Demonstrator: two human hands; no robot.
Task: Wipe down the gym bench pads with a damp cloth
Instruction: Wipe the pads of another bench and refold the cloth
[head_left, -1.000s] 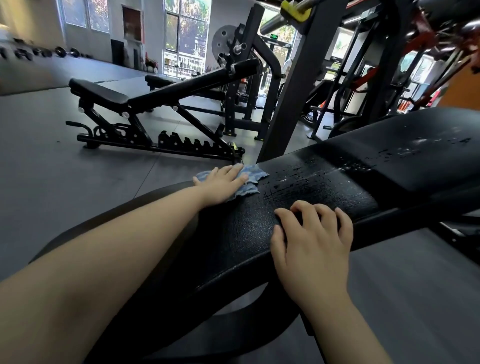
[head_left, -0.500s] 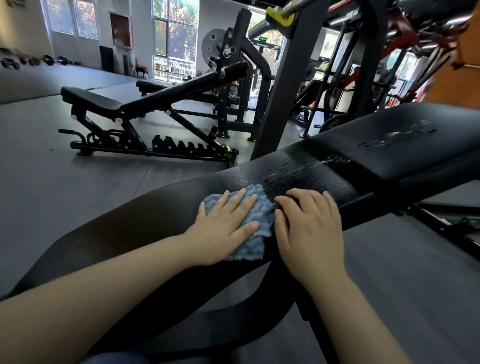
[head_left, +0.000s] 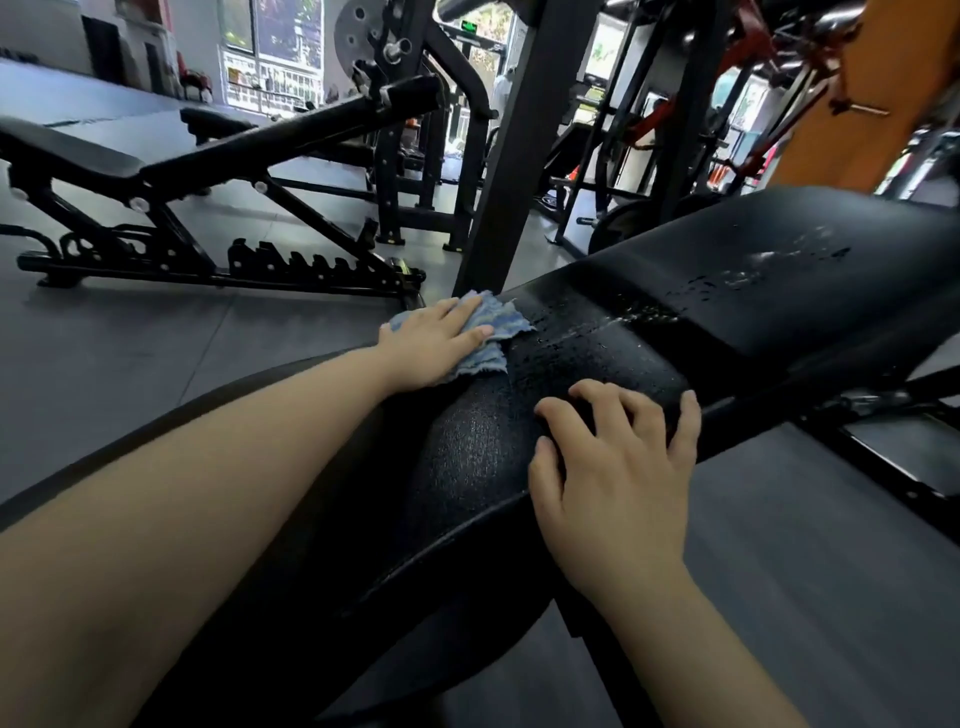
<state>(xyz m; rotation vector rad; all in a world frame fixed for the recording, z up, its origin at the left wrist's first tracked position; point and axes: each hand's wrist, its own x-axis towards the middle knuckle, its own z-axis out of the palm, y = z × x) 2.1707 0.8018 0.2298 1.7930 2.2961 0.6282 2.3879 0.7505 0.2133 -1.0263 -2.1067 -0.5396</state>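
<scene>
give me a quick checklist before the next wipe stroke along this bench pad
1. Cloth under the wiping hand: ok. The left hand presses flat on the blue cloth.
2. Cloth on the pad: ok, at the far edge of the bench pad.
3. Bracing hand out of the cloth's path: ok. The right hand rests on the near edge, apart from the cloth.
4. Water left to wipe: not ok. Droplets sit just right of the cloth, more on the upper pad.
5. Cloth damp enough: cannot tell.

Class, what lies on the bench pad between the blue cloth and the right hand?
Head view: only bare, wet pad between cloth and right hand.
</scene>
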